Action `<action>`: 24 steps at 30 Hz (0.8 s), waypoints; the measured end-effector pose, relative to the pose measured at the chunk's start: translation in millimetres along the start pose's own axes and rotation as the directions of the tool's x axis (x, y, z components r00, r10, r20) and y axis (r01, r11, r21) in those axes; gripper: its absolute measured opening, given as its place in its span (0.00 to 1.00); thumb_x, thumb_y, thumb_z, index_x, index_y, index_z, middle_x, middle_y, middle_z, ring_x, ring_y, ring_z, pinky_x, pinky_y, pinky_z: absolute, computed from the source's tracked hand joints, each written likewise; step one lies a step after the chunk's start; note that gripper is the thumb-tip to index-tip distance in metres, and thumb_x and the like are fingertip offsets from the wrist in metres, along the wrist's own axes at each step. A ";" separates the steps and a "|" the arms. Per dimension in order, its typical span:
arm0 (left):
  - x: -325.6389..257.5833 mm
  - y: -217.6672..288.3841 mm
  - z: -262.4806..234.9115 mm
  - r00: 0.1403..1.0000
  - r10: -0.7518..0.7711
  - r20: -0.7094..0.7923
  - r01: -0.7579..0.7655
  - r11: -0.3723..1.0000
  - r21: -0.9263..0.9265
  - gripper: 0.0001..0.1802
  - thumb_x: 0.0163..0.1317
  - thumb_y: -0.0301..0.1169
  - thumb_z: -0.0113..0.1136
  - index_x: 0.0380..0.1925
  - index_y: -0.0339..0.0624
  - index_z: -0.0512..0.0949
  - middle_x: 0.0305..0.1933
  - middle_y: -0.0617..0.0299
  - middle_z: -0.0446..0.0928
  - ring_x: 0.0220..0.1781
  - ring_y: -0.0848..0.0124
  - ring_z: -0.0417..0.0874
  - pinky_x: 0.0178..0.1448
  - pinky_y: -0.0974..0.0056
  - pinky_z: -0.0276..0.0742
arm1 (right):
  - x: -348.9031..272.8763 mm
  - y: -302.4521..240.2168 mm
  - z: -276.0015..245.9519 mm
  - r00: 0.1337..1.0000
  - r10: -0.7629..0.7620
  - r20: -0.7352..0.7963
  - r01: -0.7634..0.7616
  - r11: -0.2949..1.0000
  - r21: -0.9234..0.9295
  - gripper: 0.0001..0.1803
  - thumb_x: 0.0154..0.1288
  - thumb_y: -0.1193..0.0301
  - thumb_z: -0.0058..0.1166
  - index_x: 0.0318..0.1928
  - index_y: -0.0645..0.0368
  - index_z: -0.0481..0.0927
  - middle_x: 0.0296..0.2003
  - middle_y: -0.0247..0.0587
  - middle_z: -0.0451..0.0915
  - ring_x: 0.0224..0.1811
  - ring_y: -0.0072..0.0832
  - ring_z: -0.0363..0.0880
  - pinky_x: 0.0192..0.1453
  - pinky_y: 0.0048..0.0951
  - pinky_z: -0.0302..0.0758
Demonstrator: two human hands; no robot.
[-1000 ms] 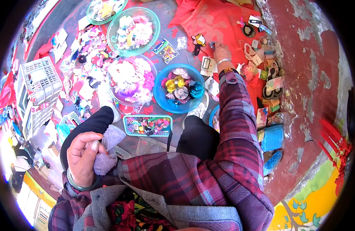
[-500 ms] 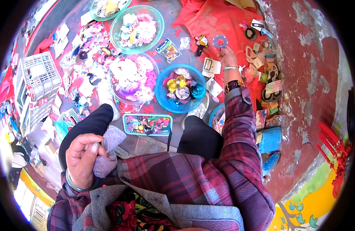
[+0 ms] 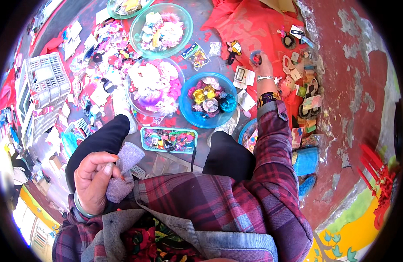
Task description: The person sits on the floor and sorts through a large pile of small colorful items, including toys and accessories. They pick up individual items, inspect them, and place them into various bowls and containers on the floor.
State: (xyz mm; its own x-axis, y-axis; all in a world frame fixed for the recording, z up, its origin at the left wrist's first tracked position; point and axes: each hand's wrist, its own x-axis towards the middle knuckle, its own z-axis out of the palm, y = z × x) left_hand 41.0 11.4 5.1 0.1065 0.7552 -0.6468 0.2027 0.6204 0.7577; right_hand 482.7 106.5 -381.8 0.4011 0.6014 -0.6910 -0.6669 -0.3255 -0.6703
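Note:
My left hand [image 3: 94, 181] rests by my left knee and grips a lilac fuzzy pad [image 3: 123, 172], folded between thumb and fingers. My right hand [image 3: 263, 65] reaches far forward over the red cloth [image 3: 249, 26] and pinches a small blue ring-shaped ornament [image 3: 255, 56]. Just left of that hand lie a small card packet [image 3: 241, 75] and a cartoon-figure clip [image 3: 233, 47]. A blue bowl [image 3: 189, 114] of shiny yellow, teal and pink trinkets stands between my knees and the hand.
A clear bowl of pink and white hair flowers [image 3: 154, 85], a green-rimmed bowl [image 3: 136, 26] of mixed pieces, a turquoise tray [image 3: 168, 139] of small bits, a white plastic drawer unit [image 3: 42, 85], scattered packets, a cracked red wall [image 3: 354, 109] on the right.
My right hand has moved farther forward over the red cloth and now has the blue ring between its fingers. My left hand stays by the knee with the lilac pad.

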 end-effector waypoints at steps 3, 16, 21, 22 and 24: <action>-1.4 -0.2 -2.0 1.000 -0.004 -0.004 0.004 1.000 -0.005 0.09 0.59 0.22 0.44 0.39 0.31 0.71 0.26 0.59 0.73 0.27 0.79 0.73 0.35 0.76 0.67 | 0.9 2.8 5.4 0.868 -0.389 0.309 0.240 -0.216 -0.946 0.14 0.56 0.64 0.45 0.33 0.60 0.78 0.42 0.50 0.76 0.46 0.41 0.74 0.49 0.37 0.72; 0.6 -2.2 -12.3 1.000 -0.017 0.002 0.017 1.000 -0.019 0.10 0.59 0.21 0.44 0.39 0.31 0.71 0.25 0.59 0.74 0.27 0.79 0.73 0.34 0.76 0.66 | 2.6 10.0 53.7 0.873 -0.024 0.487 0.420 -0.472 -0.775 0.16 0.55 0.70 0.42 0.44 0.49 0.74 0.38 0.50 0.77 0.43 0.44 0.75 0.47 0.39 0.70; -1.2 0.7 -14.1 0.999 -0.049 0.015 0.050 0.998 -0.041 0.10 0.58 0.21 0.44 0.39 0.31 0.71 0.25 0.59 0.75 0.27 0.80 0.73 0.34 0.76 0.66 | -10.5 9.5 88.6 0.909 -0.008 0.416 0.310 -0.652 -0.692 0.14 0.62 0.69 0.32 0.47 0.49 0.67 0.42 0.44 0.76 0.46 0.39 0.75 0.48 0.38 0.70; -1.2 1.1 -15.3 0.998 -0.054 0.024 0.055 0.998 -0.031 0.10 0.58 0.21 0.44 0.39 0.31 0.71 0.25 0.59 0.75 0.26 0.80 0.73 0.34 0.77 0.66 | -6.1 10.3 86.6 0.910 0.012 0.415 0.330 -0.628 -0.705 0.16 0.61 0.70 0.33 0.50 0.48 0.65 0.43 0.46 0.76 0.46 0.39 0.75 0.48 0.40 0.70; 0.9 0.6 -15.4 0.999 -0.041 0.029 0.042 0.999 -0.032 0.10 0.58 0.21 0.44 0.39 0.31 0.71 0.25 0.59 0.75 0.26 0.80 0.72 0.34 0.77 0.66 | 2.8 9.1 80.9 0.909 0.051 0.414 0.365 -0.576 -0.731 0.20 0.60 0.72 0.35 0.54 0.46 0.61 0.44 0.51 0.75 0.47 0.39 0.75 0.47 0.43 0.70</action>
State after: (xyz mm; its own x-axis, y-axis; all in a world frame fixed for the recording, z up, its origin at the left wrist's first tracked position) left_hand 26.3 15.7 6.4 0.1260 0.7227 -0.6796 0.1759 0.6580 0.7322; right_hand 427.0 164.3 -368.0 0.0703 0.8318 -0.5506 0.9900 -0.1259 -0.0638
